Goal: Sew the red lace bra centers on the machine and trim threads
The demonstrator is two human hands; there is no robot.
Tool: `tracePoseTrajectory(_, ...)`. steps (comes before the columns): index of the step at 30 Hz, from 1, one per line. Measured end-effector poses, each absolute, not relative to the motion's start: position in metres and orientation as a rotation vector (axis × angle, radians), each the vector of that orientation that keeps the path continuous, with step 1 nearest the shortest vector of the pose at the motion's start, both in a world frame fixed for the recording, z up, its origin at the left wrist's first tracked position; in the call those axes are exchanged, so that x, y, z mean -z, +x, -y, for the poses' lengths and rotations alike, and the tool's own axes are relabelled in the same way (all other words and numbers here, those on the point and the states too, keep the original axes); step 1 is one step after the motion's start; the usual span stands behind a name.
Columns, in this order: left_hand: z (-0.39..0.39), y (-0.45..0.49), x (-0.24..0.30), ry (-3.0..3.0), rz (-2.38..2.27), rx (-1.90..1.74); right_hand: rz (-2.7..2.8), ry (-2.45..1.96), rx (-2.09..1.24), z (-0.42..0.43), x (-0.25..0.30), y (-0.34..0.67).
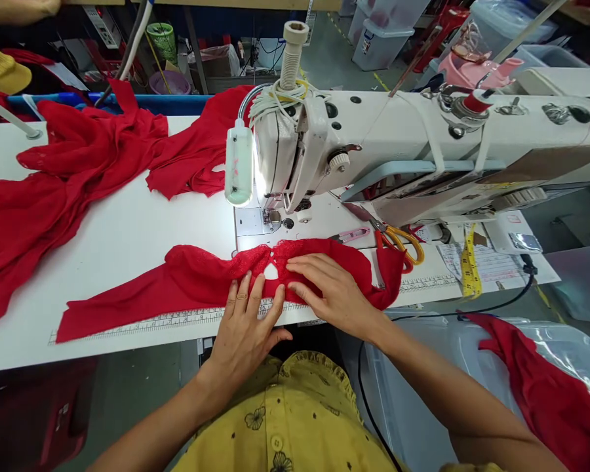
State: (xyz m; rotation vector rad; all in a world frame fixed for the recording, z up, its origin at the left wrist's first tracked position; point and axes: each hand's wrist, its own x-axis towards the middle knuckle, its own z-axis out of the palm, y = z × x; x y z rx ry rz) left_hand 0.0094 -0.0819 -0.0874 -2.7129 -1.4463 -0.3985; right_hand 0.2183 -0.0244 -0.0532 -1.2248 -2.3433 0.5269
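Note:
A red garment piece (196, 278) with lace near its middle lies stretched along the front of the sewing table (128, 242). Beside its small keyhole-shaped gap, my left hand (250, 321) rests with fingers spread on the lower edge of the cloth. My right hand (329, 288) lies flat on the fabric to the right of that gap, fingers extended. Both hands press on the cloth without gripping it. Just behind the piece is the presser foot (272, 219) of a white sewing machine (373, 124). A printed ruler strip (177, 320) runs under the garment along the table edge.
More red garments (88, 164) are heaped at the left. Right of the machine head lie orange-handled scissors (398, 237), a pink seam ripper (353, 235) and a yellow tape measure (471, 265). A clear plastic bin (423, 387) with red fabric stands at lower right.

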Motion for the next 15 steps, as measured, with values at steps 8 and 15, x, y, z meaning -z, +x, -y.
tracePoseTrajectory(8, 0.091, 0.007, 0.078, -2.685, 1.562, 0.351, 2.348, -1.281, -0.444, 0.010, 0.069, 0.211)
tracePoseTrajectory(15, 0.048, -0.015, 0.063, -2.813, 1.321, 0.938, 2.243, -1.036, -0.511, 0.010, 0.058, 0.212)
